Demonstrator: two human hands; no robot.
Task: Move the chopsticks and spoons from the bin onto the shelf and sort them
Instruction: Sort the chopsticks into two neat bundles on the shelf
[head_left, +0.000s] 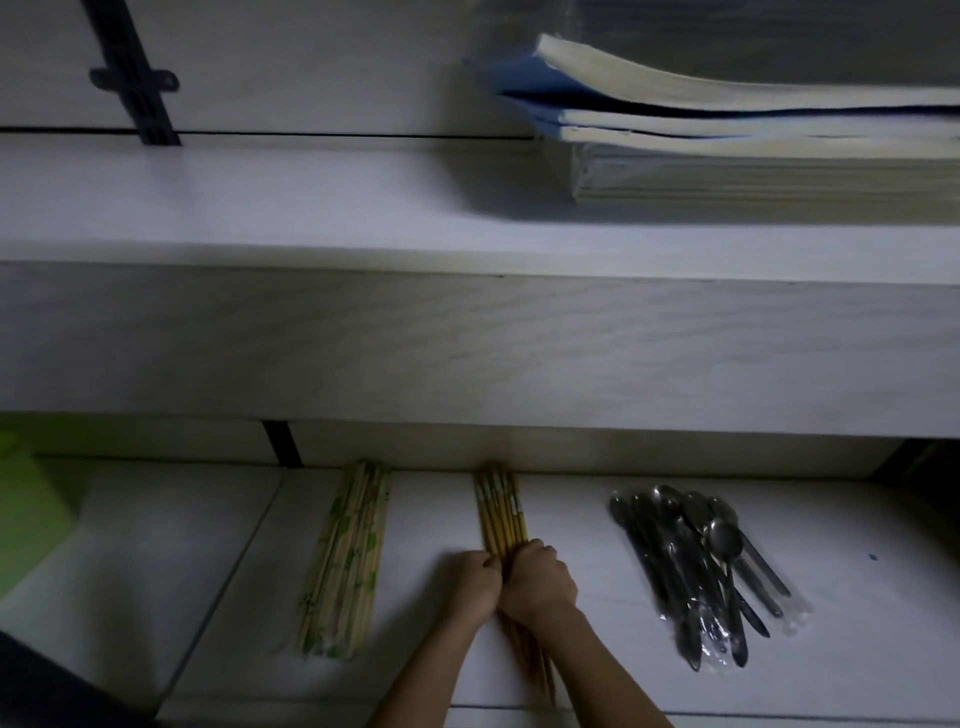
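Note:
On the lower white shelf (571, 525) lie three groups. A bundle of pale chopsticks with green leaf print (345, 561) lies at the left. In the middle is a bundle of yellow-brown chopsticks (501, 512), pointing away from me. My left hand (475, 584) and my right hand (537, 577) press against this bundle from either side, fingers curled around its middle. A heap of metal spoons (696, 561), some in clear plastic wrap, lies at the right. The bin is out of view.
An upper shelf board (311, 208) juts out above, carrying a stack of books or paper pads (727, 130) at the right. A green object (26, 509) stands at the far left of the lower shelf. A dark bracket rail (130, 78) runs up the back wall.

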